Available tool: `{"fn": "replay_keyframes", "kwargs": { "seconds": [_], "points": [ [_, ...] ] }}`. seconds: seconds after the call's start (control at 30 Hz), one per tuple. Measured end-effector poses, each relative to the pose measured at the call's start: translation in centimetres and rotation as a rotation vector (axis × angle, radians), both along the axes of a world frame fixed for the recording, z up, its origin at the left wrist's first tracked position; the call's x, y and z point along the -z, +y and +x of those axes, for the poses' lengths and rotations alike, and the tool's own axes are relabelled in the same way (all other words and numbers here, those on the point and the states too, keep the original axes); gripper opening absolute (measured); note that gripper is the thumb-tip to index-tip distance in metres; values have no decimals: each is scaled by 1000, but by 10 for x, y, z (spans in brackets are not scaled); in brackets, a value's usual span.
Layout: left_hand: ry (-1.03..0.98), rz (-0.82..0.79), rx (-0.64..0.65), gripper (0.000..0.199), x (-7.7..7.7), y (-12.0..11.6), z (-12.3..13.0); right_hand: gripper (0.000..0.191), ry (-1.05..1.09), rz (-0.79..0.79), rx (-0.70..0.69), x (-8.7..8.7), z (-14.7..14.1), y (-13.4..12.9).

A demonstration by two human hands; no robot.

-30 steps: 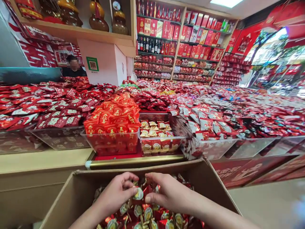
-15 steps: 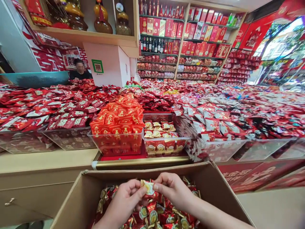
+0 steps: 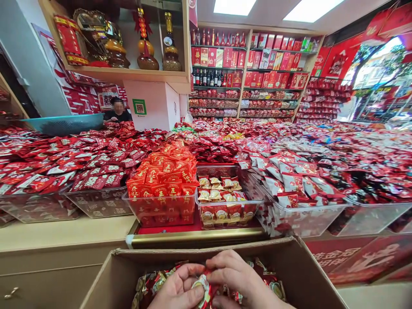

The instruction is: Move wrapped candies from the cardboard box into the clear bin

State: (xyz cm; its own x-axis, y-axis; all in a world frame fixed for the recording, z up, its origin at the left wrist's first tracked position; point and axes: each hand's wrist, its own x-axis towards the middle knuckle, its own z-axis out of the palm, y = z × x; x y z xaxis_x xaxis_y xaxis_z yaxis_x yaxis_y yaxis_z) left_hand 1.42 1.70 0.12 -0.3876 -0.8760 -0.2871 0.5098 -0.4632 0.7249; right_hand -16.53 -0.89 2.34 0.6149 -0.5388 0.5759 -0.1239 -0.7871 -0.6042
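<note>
Both hands met low at the frame's bottom edge, inside an open cardboard box [image 3: 299,274] full of red-and-gold wrapped candies. Left hand [image 3: 178,289] and right hand [image 3: 236,279] pinched 1 candy packet [image 3: 203,288] between them, fingers of each closed on its wrapper from opposite sides, the left thumb pressed on the pale round print and the right fingers curled over the top. The packet sat just above the loose pile of matching packets [image 3: 273,287], touching nothing but the 2 hands as far as could be seen. Beyond the box's far flap ran a gold-trimmed counter edge [image 3: 196,238], and on it stood clear plastic bins: 1 heaped with orange-red packets [image 3: 164,176], and beside it, to the right, a half-filled bin [image 3: 230,195] whose candies carried the same pale round print as the held piece. Judgement: the step in hand looked like picking up or sorting single packets out of the box, with the grip already secured. The next move would likely call for lifting the piece clear of the box rim and carrying it forward over the counter edge to the matching bin, keeping the pinch firm since the wrapper looked slick. Farther bins of red-and-white packets [image 3: 289,180] spread right; a teal basket [image 3: 64,123] and a seated person [image 3: 118,112] showed at the back left.
</note>
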Motion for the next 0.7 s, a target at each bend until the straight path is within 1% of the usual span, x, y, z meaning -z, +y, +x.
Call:
{"fn": "replay_keyframes", "kwargs": {
  "seconds": [0.03, 0.1, 0.13, 0.17, 0.2, 0.23, 0.33, 0.43, 0.5, 0.57, 0.7],
  "points": [
    [-40, -34, -46, 37, -3, 1, -1, 39, -34, 138, 32, -1, 0, 2],
    [-133, -84, -112, 42, -12, 2, -4, 41, -145, 501, 91, -2, 3, 6],
    [-172, -98, -129, 44, -17, 3, -5, 36, -202, 679, 106, -1, 5, 7],
    [-201, -107, -138, 44, -20, 3, -6, 30, -248, 825, 107, 0, 6, 7],
    [-221, -112, -140, 44, -23, 4, -8, 26, -279, 931, 98, 1, 8, 7],
    [-235, -114, -139, 44, -25, 4, -9, 25, -295, 1000, 86, 2, 9, 6],
    [-264, -129, -117, 42, -23, 6, -11, 26, -338, 1089, 72, 3, 9, 3],
    [-317, -94, -86, 41, -15, 7, -11, 27, -371, 1122, 69, 3, 9, 1],
    [-351, -61, -95, 43, -10, 7, -11, 28, -381, 1133, 89, 2, 9, 2],
    [-356, -61, -112, 45, -6, 6, -10, 31, -395, 1153, 106, 2, 11, 2],
    [-334, -48, -98, 47, -7, 7, -10, 34, -433, 1164, 105, 3, 14, 2]
  ]
}}
